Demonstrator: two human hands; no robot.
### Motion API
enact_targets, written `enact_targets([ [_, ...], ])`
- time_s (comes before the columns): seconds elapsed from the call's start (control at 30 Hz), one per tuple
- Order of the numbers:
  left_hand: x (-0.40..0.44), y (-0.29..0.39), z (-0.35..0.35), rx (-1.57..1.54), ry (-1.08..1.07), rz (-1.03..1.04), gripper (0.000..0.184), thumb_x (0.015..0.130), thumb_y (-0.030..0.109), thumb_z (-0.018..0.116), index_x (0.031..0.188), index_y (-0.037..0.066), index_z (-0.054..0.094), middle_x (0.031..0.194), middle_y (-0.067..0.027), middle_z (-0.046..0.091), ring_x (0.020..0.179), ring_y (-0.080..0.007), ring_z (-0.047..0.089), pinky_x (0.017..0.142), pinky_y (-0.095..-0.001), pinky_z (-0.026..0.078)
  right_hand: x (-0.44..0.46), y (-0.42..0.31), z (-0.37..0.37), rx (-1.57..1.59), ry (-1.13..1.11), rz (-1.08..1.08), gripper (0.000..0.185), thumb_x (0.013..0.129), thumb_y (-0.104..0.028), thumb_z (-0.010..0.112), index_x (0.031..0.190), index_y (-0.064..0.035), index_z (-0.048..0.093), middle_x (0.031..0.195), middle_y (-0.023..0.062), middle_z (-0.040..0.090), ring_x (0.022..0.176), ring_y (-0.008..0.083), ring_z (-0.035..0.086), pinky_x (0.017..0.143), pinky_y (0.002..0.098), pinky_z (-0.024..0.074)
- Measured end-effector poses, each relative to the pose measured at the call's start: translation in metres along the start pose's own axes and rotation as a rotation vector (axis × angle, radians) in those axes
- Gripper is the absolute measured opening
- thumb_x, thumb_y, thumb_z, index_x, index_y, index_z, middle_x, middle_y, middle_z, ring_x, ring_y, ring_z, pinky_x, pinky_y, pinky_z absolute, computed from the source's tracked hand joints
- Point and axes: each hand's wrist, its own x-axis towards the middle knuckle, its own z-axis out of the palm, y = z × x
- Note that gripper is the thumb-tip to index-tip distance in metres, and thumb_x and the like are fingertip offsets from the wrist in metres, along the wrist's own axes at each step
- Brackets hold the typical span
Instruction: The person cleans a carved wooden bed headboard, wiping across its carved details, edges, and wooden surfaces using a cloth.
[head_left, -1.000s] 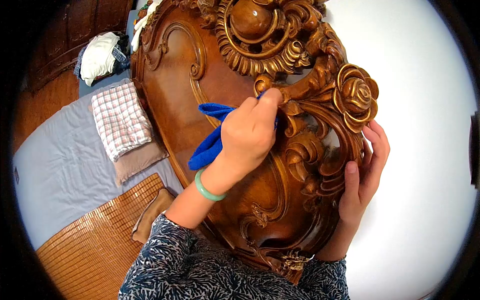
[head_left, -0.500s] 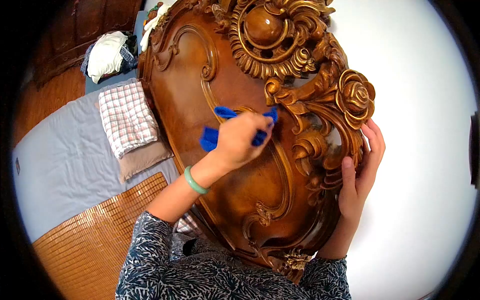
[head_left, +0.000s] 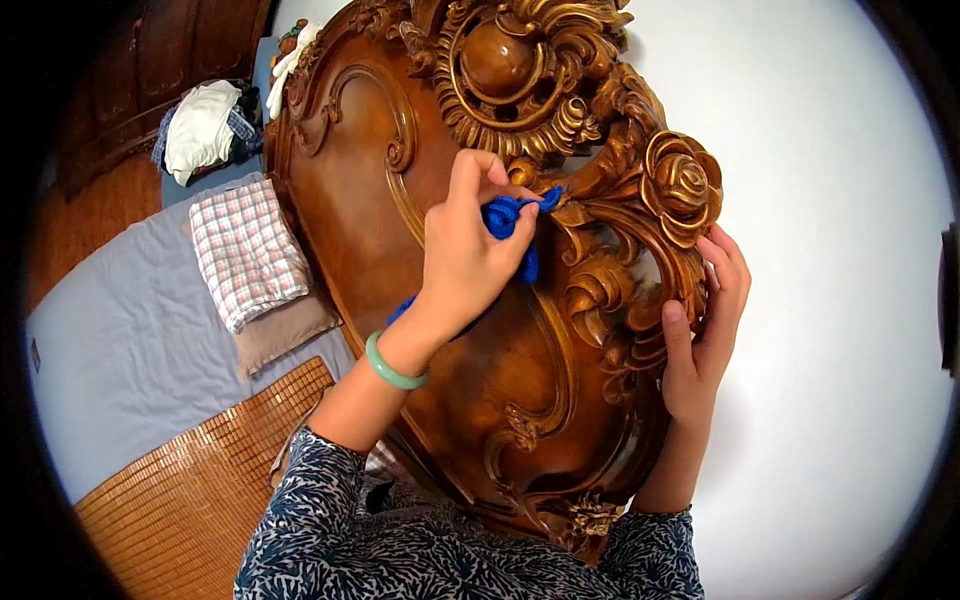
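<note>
My left hand [head_left: 465, 245], with a green bangle on its wrist, pinches a bunched blue cloth [head_left: 503, 215]. A twisted tip of that cloth touches the carving beside a gilded scroll; another part of it hangs below the hand, and some shows behind the wrist. The carved wooden headboard [head_left: 450, 370] is glossy brown with gold-toned edges. At its right edge, just below a carved rose [head_left: 682, 188], my right hand [head_left: 708, 320] grips the rim, thumb on the front and fingers around the outer side.
To the left lies a bed with a grey-blue sheet [head_left: 130, 330], a checked pillow [head_left: 250, 250] and a bamboo mat [head_left: 200, 490]. Folded clothes [head_left: 205, 130] are piled farther back. A white wall [head_left: 820, 300] runs along the right, behind the headboard.
My left hand has turned upright and gathered the cloth's end between thumb and fingers, near the carving. My right hand keeps its grip on the edge. The view has shifted slightly.
</note>
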Motion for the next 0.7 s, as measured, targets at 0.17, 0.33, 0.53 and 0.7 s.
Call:
enact_targets([
  [0.17, 0.021, 0.014, -0.006, 0.062, -0.085, -0.199, 0.044, 0.078, 0.001, 0.081, 0.102, 0.005, 0.043, 0.082, -0.0106, 0.069, 0.085, -0.0163, 0.072, 0.076, -0.0288, 0.053, -0.001, -0.002, -0.001, -0.026, -0.020, -0.002, 0.053, 0.097, -0.027, 0.062, 0.143, -0.0042, 0.048, 0.152, 0.0214, 0.038, 0.142, 0.0365, 0.037, 0.117, 0.0476, 0.0301],
  [0.33, 0.029, 0.016, -0.001, 0.153, -0.064, -0.184, 0.045, 0.076, 0.004, 0.084, 0.097, 0.006, 0.044, 0.077, -0.0052, 0.064, 0.074, -0.0106, 0.060, 0.069, -0.0269, 0.049, -0.001, -0.005, -0.002, -0.068, -0.040, -0.013, 0.054, 0.097, -0.026, 0.063, 0.144, -0.0041, 0.047, 0.153, 0.0221, 0.037, 0.142, 0.0377, 0.036, 0.117, 0.0485, 0.0294],
  [0.53, 0.027, 0.007, 0.000, 0.103, -0.074, -0.263, 0.039, 0.075, 0.004, 0.084, 0.095, 0.005, 0.050, 0.073, 0.0001, 0.059, 0.069, -0.0042, 0.050, 0.060, -0.0222, 0.043, -0.001, -0.005, -0.001, -0.103, -0.034, -0.027, 0.057, 0.095, -0.027, 0.066, 0.144, -0.0045, 0.047, 0.152, 0.0225, 0.037, 0.142, 0.0383, 0.037, 0.117, 0.0489, 0.0301],
  [0.7, 0.018, 0.001, 0.001, 0.188, -0.032, 0.001, 0.020, 0.074, 0.007, 0.080, 0.091, 0.003, 0.070, 0.072, -0.0089, 0.062, 0.062, -0.0236, 0.061, 0.061, -0.0354, 0.050, -0.002, -0.007, -0.001, -0.074, -0.037, -0.014, 0.057, 0.095, -0.025, 0.066, 0.144, -0.0046, 0.047, 0.152, 0.0224, 0.037, 0.142, 0.0379, 0.036, 0.116, 0.0490, 0.0306],
])
